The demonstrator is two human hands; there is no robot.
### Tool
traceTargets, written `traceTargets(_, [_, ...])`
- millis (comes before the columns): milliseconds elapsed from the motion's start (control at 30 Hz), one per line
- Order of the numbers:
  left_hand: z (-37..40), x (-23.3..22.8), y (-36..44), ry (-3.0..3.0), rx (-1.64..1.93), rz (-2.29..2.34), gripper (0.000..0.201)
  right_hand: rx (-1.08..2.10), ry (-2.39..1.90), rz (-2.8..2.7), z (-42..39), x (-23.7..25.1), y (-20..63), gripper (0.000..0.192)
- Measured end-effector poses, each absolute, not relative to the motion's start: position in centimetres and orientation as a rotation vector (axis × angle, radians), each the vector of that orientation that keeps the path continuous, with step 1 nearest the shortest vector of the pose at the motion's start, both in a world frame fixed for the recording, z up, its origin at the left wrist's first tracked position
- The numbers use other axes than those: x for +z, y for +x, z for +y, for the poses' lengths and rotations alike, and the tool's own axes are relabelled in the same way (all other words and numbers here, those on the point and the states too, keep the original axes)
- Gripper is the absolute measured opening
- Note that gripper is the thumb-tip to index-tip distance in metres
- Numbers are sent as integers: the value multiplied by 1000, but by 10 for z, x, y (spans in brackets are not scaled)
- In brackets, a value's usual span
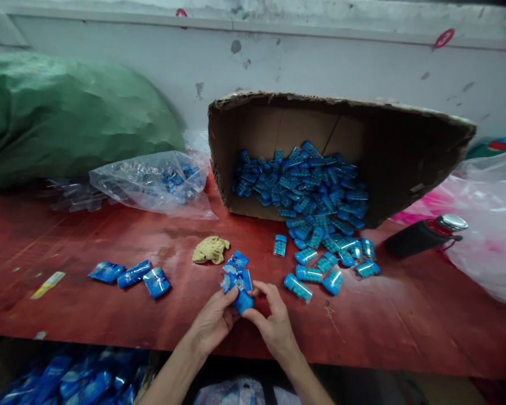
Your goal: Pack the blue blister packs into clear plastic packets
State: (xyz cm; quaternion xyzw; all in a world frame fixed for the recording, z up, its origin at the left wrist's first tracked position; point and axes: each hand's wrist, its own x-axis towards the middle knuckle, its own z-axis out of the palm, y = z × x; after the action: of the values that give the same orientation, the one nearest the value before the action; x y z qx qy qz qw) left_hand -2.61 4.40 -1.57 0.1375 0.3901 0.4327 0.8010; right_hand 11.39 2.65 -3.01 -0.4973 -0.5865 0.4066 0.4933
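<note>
My left hand point(217, 319) is closed around a small blue printed wrapper point(243, 302), with its thumb on top. From the other side, the thumb and fingertips of my right hand point(275, 323) pinch the same wrapper; whether a bottle is inside cannot be made out. Just beyond my fingertips are more blue printed wrappers point(236, 262), partly overlapping. A crumpled yellowish lump point(211, 250) lies behind them. To the right, several clear bottles with blue caps and blue beads point(298, 288) are scattered on the red table point(194, 315).
A tipped cardboard box point(270, 101) spills many more bottles toward me. Wrapped blue packs point(135, 273) lie at left, near a clear plastic bag point(152, 191) and a big green sack point(76, 118). A dark flask point(421, 236) lies right. Below the table edge are blue packs point(80, 377).
</note>
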Motion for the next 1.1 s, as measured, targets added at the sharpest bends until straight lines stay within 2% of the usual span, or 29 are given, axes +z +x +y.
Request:
traceTargets(133, [44, -23, -32, 256, 851, 710, 24, 1257, -1099, -1418, 31, -25, 116, 70])
traceTargets(300, [41, -30, -33, 200, 834, 633, 23, 1586, -949, -1364, 32, -23, 118, 78])
traceTargets(467, [36, -29, -27, 185, 831, 626, 19, 1715, -913, -1247, 34, -23, 120, 76])
traceTargets(767, [25, -22, -4, 107, 955, 780, 14, 1739, -926, -1116, 31, -32, 121, 69])
traceTargets(933, [22, -17, 2, 110, 974, 864, 21, 1602, -983, -1135, 30, -34, 118, 62])
traceTargets(1033, [20, -15, 2, 119, 980, 784, 29, 1567, -1024, -1140, 31, -35, 118, 59])
traceTargets(1100, [19, -15, 0, 128, 982, 727, 28, 1577, -1017, -1172, 33, -36, 119, 59])
